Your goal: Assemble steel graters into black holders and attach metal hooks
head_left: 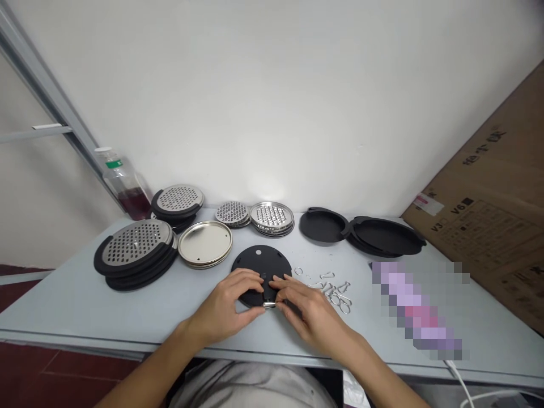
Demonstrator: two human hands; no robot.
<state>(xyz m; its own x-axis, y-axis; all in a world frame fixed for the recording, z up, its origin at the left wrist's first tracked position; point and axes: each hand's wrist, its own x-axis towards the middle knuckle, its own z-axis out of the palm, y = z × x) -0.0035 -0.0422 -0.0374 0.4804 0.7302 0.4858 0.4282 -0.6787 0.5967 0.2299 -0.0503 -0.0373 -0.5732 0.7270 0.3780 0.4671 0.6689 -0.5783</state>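
Note:
A round black plastic plate (250, 260) with a small round hole near its far edge lies flat on the table in front of me. My left hand (229, 300) grips its near left side, fingers on top and thumb at the near rim. At that rim sits a small shiny metal clip (268, 305), partly covered by fingertips. My right hand (308, 309) pinches the clip's right end while its other fingers rest on the plate. To the right of the plate lies a loose group of metal snap hooks (327, 275) and split rings (344, 306).
Stacked graters with black rims (136, 243) stand at the left, beside silver round trays (206, 243). Behind are bare grater discs (272, 216) and black shallow trays (386, 237). A bottle of dark liquid (127, 187) leans back left; a large carton (488, 187) stands right, near a blurred purple item (416, 309).

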